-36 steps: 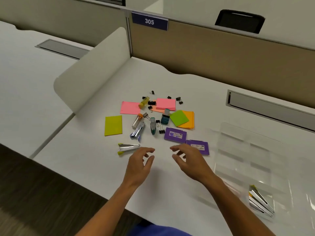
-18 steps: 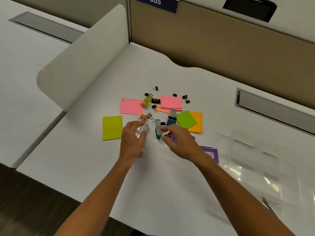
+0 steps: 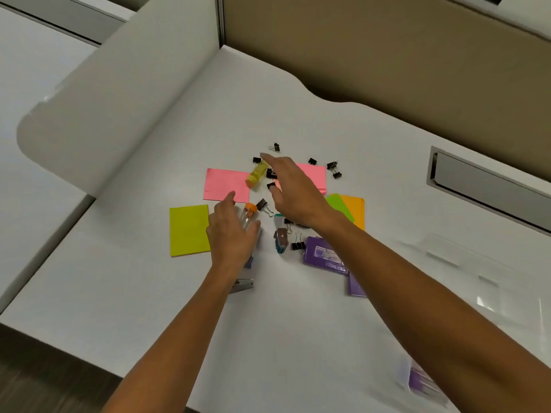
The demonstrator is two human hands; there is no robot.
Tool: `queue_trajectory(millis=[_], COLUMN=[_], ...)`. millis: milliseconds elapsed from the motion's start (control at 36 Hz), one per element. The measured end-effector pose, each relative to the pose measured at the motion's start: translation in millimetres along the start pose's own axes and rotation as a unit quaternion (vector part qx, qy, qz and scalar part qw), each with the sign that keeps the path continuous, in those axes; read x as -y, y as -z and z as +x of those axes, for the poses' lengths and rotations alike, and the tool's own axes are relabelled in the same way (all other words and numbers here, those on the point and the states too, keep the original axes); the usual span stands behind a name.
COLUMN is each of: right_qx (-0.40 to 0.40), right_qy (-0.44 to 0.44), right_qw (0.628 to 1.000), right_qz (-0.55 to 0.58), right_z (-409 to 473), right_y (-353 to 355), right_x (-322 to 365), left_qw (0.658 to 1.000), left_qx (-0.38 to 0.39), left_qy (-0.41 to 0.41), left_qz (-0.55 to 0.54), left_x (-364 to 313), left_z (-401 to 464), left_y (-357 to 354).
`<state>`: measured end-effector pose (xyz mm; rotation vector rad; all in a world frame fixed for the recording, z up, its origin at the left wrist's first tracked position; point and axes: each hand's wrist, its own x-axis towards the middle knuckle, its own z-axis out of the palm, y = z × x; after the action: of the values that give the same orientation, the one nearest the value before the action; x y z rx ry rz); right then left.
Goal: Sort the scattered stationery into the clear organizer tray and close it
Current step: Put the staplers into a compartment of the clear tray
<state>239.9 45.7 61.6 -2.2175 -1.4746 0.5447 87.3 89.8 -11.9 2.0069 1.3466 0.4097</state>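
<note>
Stationery lies scattered on the white desk (image 3: 143, 281). Among it are pink notes (image 3: 225, 186), a yellow-green pad (image 3: 189, 229), green (image 3: 337, 202) and orange (image 3: 356, 208) pads, and several black binder clips (image 3: 334, 168). There are also a yellow tube (image 3: 257, 174), a clear tube with an orange cap (image 3: 250, 210), a small teal stapler (image 3: 281, 237) and two purple boxes (image 3: 323, 254). My left hand (image 3: 232, 236) hovers with fingers apart over the clear tube. My right hand (image 3: 295, 193) stretches open above the clips, fingertips by the yellow tube. The clear organizer tray (image 3: 477, 281) sits to the right.
A white curved divider (image 3: 119, 93) borders the desk on the left and a tan partition (image 3: 387, 46) stands behind. A metal cable slot (image 3: 489, 186) lies at the back right. A silver item (image 3: 243, 286) rests by my left wrist. Something blurred and purple (image 3: 423, 381) shows at the lower right.
Both hands have reached farther into the pile. The right hand moved from the teal stapler toward the yellow tube. The view has tilted down and come closer.
</note>
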Motion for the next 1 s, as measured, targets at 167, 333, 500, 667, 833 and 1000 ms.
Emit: queue_trajectory(millis=[167, 333, 500, 667, 833, 1000], right_qx=[0.024, 0.097, 0.073, 0.049, 0.011, -0.02], right_qy=[0.012, 0.022, 0.061, 0.067, 0.058, 0.035], right_qw=[0.995, 0.972, 0.968, 0.974, 0.972, 0.989], right_qz=[-0.101, -0.215, -0.233, -0.212, -0.229, -0.145], right_z=[34.9, 54.3, 52.4, 37.1, 14.1, -11.5], right_y=[-15.2, -36.0, -42.0, -42.9, -40.0, -25.9], right_x=[4.1, -0.1, 1.7, 3.0, 4.1, 9.7], left_qw=[0.999, 0.998, 0.995, 0.993, 0.999, 0.995], left_qx=[0.006, 0.017, 0.038, 0.048, 0.007, -0.031], left_qy=[0.003, -0.012, -0.026, -0.031, -0.004, 0.017], left_qz=[0.037, 0.06, 0.09, 0.1, 0.033, -0.091], left_x=[-3.3, -1.8, -3.3, -0.2, -1.6, -13.0], left_z=[9.6, 13.6, 12.5, 5.2, -9.6, -32.2], left_y=[-3.9, -2.3, 1.7, 3.6, 4.8, 8.8])
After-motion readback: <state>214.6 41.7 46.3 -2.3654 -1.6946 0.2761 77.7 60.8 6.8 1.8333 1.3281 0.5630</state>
